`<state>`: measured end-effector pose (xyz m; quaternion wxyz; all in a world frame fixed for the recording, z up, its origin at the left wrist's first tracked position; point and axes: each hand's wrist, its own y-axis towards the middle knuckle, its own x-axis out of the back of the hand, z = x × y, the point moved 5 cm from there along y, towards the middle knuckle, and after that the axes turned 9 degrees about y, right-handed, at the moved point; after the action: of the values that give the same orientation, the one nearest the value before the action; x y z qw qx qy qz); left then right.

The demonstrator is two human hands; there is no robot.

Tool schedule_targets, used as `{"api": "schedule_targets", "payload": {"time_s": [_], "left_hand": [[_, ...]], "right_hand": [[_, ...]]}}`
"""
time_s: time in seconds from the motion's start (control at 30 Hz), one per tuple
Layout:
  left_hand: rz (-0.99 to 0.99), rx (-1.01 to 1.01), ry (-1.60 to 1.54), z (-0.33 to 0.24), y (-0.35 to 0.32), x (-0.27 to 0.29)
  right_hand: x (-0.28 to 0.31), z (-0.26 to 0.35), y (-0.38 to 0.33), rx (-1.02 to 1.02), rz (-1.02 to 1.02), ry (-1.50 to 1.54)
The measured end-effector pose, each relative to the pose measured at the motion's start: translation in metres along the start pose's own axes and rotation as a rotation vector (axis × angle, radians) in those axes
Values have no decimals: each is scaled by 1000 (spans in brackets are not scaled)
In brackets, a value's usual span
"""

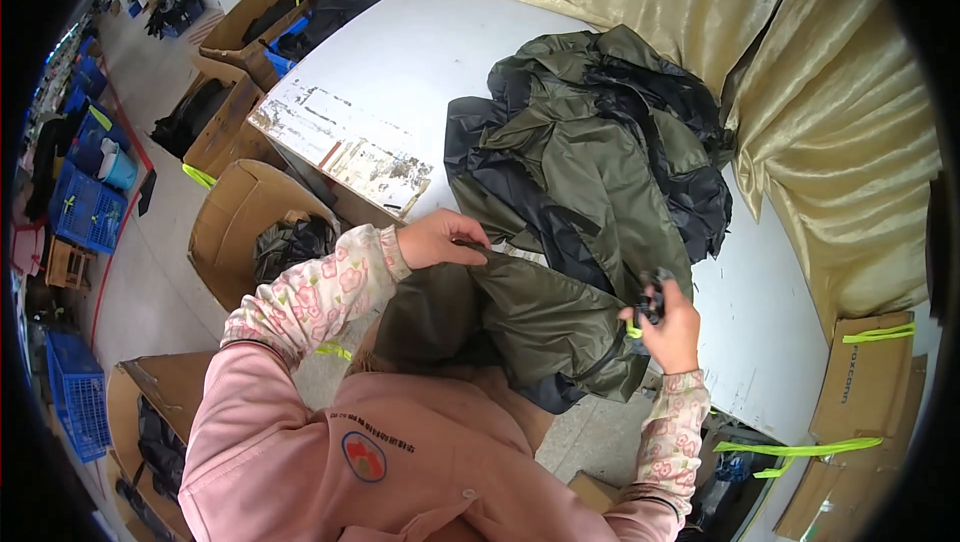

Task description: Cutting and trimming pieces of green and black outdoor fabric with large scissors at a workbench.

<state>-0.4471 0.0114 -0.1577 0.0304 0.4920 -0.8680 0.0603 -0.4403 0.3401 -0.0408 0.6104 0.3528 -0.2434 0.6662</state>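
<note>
An olive-green and black garment [585,157] of thin shiny fabric lies crumpled on the white table, and its near part hangs over the front edge towards my lap. My left hand [445,240] is closed, pinching the edge of the fabric between thumb and fingers. On the other side, my right hand [670,327] is wrapped round a small black tool [652,304] with a yellow-green piece at its lower end. The tool's exact kind is hard to make out. It is beside the garment's right edge, close to a dark seam.
The white table [430,52] has worn, peeling paint at its left corner. Cardboard boxes [235,202] holding dark fabric line its left side. A gold curtain [830,132] hangs behind. Flattened cardboard [860,382] with yellow-green straps stands at right. Blue crates [85,207] sit far left.
</note>
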Motion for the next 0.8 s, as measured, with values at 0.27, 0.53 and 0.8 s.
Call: {"api": "schedule_targets", "payload": {"time_s": [0.27,0.53,0.8], "left_hand": [[-14,-25,-30,-19,-1,-21],[27,25,-6,-23,-6,-24],[30,26,34,-24,-8,-22]], "right_hand": [[-51,82,18,514,301,-353],[-60,87,21,544,363,-396],[-62,90,20,583,384,-372]]}}
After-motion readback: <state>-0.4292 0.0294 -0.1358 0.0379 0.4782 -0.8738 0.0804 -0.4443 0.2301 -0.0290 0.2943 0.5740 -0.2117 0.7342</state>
